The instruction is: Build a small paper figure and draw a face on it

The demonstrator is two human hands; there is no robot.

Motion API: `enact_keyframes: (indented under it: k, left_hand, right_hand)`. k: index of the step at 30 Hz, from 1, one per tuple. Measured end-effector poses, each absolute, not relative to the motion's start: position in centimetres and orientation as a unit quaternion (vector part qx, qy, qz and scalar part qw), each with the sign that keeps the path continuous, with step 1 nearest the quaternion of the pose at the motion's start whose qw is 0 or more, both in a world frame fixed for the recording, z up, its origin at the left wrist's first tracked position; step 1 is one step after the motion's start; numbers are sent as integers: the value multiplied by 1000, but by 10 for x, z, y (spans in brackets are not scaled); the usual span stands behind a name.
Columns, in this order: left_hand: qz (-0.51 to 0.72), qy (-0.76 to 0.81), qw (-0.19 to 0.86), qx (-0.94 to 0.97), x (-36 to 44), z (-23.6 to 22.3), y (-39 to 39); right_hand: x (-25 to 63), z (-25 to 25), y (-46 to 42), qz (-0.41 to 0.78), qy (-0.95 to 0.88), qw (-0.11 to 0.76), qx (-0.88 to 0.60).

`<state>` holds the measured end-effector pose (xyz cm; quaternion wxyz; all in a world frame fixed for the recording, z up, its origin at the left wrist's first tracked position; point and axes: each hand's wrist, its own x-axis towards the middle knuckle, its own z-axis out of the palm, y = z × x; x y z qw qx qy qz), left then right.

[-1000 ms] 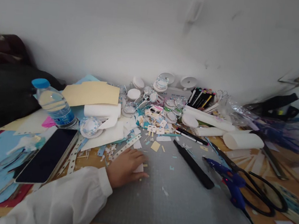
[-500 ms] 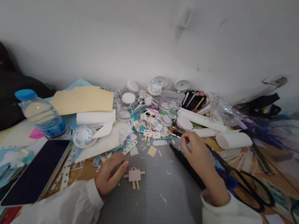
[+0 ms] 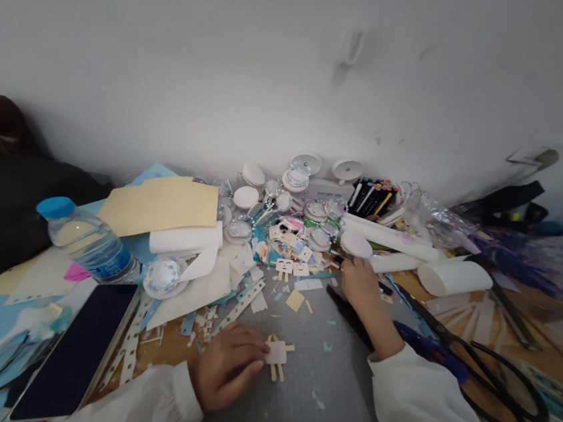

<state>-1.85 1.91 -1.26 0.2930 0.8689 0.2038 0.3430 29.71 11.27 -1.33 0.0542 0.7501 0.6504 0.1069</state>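
My left hand (image 3: 230, 369) rests on the grey cutting mat (image 3: 300, 414), fingers stretched out and thumb apart. Its fingertips touch the left side of a small paper figure (image 3: 276, 353), covering that arm; the figure has a pale square body and thin yellow limbs. Farther up, my right hand (image 3: 364, 293) reaches down with bent fingers over a black pen (image 3: 337, 260), which shows on both sides of the hand; the fingertips are partly hidden. Two paper heads with drawn faces (image 3: 284, 266) lie left of it. A yellow paper square (image 3: 295, 300) sits mid-mat.
Left stand a water bottle (image 3: 94, 245) and a phone (image 3: 78, 351). Large black-handled scissors (image 3: 489, 384) lie right, near white paper rolls (image 3: 456, 276). Paper scraps, white discs (image 3: 246, 198) and a box of markers (image 3: 374, 197) crowd the back against the wall.
My left hand has moved right, its fingers extending onto the paper figure's edge. My right hand has lowered from a raised pinch onto the pen. The view has shifted slightly.
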Motion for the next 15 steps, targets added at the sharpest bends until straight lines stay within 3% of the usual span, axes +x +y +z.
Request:
enact_keyframes:
  k: [8,15]
  left_hand:
    - [393,290,301,819,-23,-11,16]
    - [432,350,285,780,-21,-9,13]
  right_hand:
    - [284,-1,115,145,640,35,754]
    - [244,44,82,177,729,-26,660]
